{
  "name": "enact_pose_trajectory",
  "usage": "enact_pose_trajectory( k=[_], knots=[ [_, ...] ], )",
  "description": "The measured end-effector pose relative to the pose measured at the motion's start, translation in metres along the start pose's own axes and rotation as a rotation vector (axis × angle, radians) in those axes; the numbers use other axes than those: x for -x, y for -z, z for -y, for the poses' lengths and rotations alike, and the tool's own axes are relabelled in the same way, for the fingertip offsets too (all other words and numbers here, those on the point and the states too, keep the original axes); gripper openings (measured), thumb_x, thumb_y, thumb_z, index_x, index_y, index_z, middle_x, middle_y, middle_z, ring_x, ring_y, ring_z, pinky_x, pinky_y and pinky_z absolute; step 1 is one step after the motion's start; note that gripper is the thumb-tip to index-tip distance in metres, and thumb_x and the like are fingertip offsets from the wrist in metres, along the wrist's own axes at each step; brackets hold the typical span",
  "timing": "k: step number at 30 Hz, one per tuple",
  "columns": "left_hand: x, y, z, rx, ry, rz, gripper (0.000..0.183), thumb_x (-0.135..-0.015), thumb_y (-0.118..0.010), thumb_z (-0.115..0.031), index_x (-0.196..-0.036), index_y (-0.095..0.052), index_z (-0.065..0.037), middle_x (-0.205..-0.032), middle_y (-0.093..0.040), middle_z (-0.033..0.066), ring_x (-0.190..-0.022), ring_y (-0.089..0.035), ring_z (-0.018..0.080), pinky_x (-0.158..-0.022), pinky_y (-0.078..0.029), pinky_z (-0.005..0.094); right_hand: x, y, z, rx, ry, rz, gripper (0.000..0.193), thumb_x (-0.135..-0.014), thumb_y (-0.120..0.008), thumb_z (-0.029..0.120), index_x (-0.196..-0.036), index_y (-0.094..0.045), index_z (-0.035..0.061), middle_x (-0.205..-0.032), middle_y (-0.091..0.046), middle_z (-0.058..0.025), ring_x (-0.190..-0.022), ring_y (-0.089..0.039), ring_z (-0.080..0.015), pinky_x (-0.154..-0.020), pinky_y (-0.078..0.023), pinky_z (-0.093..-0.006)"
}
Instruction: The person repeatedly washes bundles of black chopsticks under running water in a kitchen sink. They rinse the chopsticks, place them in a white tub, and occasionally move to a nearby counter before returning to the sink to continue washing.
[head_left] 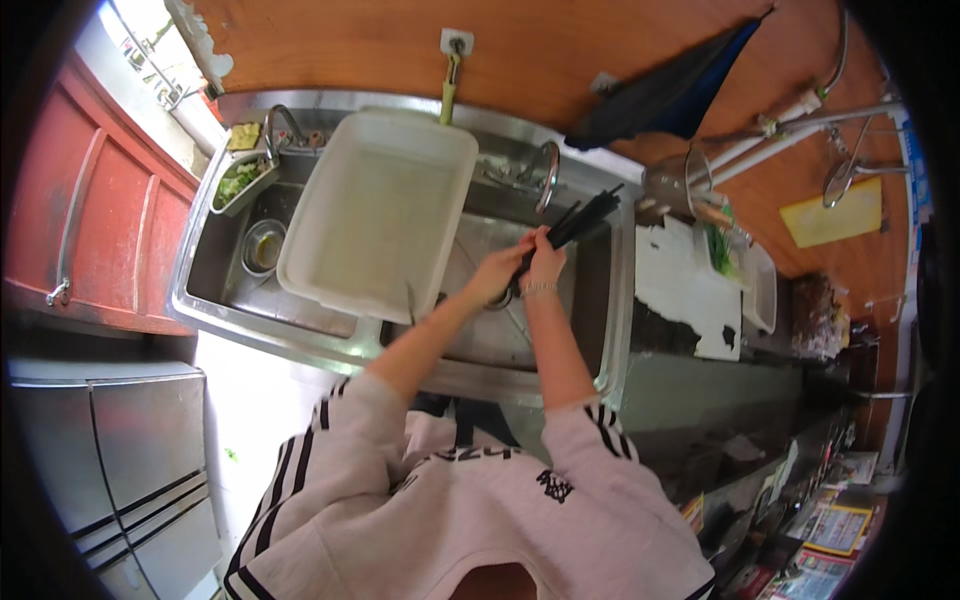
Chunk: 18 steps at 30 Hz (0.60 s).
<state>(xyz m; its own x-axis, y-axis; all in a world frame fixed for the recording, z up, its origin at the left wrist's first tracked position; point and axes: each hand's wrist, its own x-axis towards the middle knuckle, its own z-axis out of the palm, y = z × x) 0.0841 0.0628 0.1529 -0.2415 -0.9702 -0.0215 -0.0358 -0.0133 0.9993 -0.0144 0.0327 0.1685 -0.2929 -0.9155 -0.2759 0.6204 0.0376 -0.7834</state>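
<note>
Over the right sink basin (592,310), a bundle of thin black sticks, apparently chopsticks (583,221), slants up to the right in my hands. Its far ends fan out slightly below the curved tap (550,175). My left hand (498,274) is closed around the near part of the bundle, and my right hand (544,262) grips it just beside the left. The fingers hide the middle of the sticks. A dark rounded shape shows under my hands, too unclear to name. Left of them, a large white plastic tub (303,272) rests across the sink.
A metal bowl (263,247) sits in the left basin. A white container of greens (240,184) stands at the sink's left corner. A folded dark umbrella (672,95) hangs on the wall. At right are a worn white board (680,285) and more containers.
</note>
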Motion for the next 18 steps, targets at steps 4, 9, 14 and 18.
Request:
enact_pose_trajectory(
  k=[4, 9, 14, 18],
  knots=[
    [-0.016, 0.007, 0.017, -0.777, 0.072, 0.344, 0.027, -0.088, -0.048, -0.014, -0.109, -0.063, -0.005, -0.105, -0.065, 0.0144, -0.096, -0.061, 0.0310, -0.083, -0.048, 0.0361, -0.013, 0.048, -0.018, 0.006, 0.048, -0.324, 0.013, -0.086, -0.062, 0.008, -0.084, -0.049, 0.0051, -0.064, -0.049, -0.0036, -0.050, -0.046, -0.0123, -0.045, -0.042, -0.0280],
    [0.051, 0.013, 0.002, -0.565, -0.110, 0.195, 0.022, -0.087, -0.050, -0.009, -0.102, -0.064, -0.005, -0.099, -0.064, 0.0151, -0.092, -0.060, 0.0322, -0.079, -0.048, 0.0379, 0.015, 0.105, -0.003, 0.144, 0.009, -0.434, 0.026, -0.086, -0.066, 0.019, -0.075, -0.046, 0.0087, -0.054, -0.039, 0.0008, -0.044, -0.039, -0.0103, -0.042, -0.037, -0.0264],
    [0.145, 0.090, -0.018, -0.033, 0.145, 0.101, 0.024, -0.089, -0.048, 0.002, -0.107, -0.063, -0.003, -0.103, -0.063, 0.0077, -0.097, -0.060, 0.0171, -0.085, -0.047, 0.0283, 0.026, 0.156, 0.028, 0.143, -0.178, -0.359, 0.042, -0.085, -0.067, 0.029, -0.057, -0.039, 0.0135, -0.049, -0.036, 0.0016, -0.042, -0.031, -0.0097, -0.042, -0.027, -0.0264],
    [0.209, 0.166, -0.039, 0.299, 0.237, 0.088, 0.031, -0.083, -0.046, 0.004, -0.109, -0.062, -0.001, -0.112, -0.061, 0.0051, -0.109, -0.054, 0.0156, -0.095, -0.040, 0.0299, 0.026, 0.167, 0.033, 0.220, -0.187, -0.361, 0.029, -0.084, -0.068, 0.022, -0.068, -0.048, 0.0109, -0.059, -0.044, 0.0005, -0.049, -0.038, -0.0105, -0.047, -0.034, -0.0265]
  ],
)
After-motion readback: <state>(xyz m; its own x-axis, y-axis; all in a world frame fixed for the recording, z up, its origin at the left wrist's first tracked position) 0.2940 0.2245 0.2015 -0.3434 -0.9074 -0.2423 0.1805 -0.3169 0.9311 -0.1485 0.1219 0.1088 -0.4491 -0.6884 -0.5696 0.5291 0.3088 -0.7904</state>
